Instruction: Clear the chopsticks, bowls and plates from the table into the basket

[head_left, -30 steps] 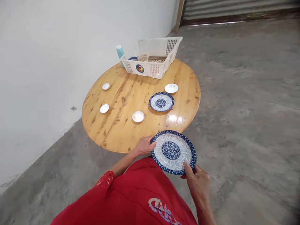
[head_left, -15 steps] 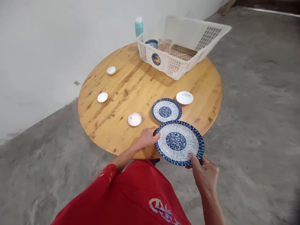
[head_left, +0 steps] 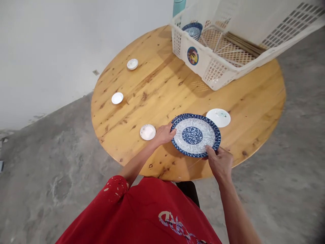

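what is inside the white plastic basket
The white basket holds stacked blue-patterned bowls at its left end and long brown sticks farther right. Anything under the bowls or close behind the near wall is covered.

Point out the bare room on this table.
Wooden tabletop between the two leftmost saucers and the plastic basket: a broad bare patch. Right of the larger white dish, out to the tabletop's edge: also bare. Crowded: around the blue-and-white plate, gripped by left hand and right hand, with that dish and a third saucer close by.
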`<state>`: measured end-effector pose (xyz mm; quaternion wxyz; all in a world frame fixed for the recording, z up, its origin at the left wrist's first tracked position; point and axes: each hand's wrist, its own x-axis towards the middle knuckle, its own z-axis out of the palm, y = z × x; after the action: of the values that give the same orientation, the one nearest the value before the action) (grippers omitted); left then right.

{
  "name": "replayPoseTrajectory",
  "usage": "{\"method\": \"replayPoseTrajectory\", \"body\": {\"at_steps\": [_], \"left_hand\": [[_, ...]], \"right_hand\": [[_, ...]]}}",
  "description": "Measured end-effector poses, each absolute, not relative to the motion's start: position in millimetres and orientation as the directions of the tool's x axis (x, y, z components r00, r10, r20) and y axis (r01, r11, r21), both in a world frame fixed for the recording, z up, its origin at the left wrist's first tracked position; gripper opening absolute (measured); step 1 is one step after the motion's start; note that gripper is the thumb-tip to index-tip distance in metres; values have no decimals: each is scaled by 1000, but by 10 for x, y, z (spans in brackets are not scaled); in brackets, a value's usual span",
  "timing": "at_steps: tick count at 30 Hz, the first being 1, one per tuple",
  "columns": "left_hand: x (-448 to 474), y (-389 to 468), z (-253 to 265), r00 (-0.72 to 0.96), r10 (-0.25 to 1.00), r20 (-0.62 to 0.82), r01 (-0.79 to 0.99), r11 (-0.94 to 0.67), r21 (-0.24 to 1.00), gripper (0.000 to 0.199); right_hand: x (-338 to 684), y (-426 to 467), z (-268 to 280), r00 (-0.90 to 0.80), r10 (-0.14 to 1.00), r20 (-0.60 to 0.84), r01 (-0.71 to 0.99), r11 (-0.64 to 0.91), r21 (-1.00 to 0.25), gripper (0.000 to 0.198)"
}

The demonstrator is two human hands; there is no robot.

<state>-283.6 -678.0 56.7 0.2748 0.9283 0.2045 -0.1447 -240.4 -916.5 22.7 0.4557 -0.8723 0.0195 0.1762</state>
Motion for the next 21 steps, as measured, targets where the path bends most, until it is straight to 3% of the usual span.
{"method": "replayPoseTrajectory", "body": {"at_steps": [4, 11, 16, 21], "left_hand": [[-2749, -6759, 510, 859, 294, -419, 464, -793, 394, 33], [-2655, -6761, 506, 822, 298, -485, 457, -854, 250, 39], [-2591, -6739, 474, 824, 289, -488, 424, -885, 192, 42], [-2553, -6774, 470, 804, 306, -509, 445, -878, 175, 39]], "right_hand": [[-2220, -9171, 66, 936, 184, -301, -120, -636, -762, 40], [-1990, -9221, 14, 896, 307, -322, 57, -797, -601, 41], [-1889, -9169, 20, 859, 362, -361, 231, -905, -356, 37], [-1859, -9121, 73, 832, 375, -409, 343, -927, -153, 46]]}}
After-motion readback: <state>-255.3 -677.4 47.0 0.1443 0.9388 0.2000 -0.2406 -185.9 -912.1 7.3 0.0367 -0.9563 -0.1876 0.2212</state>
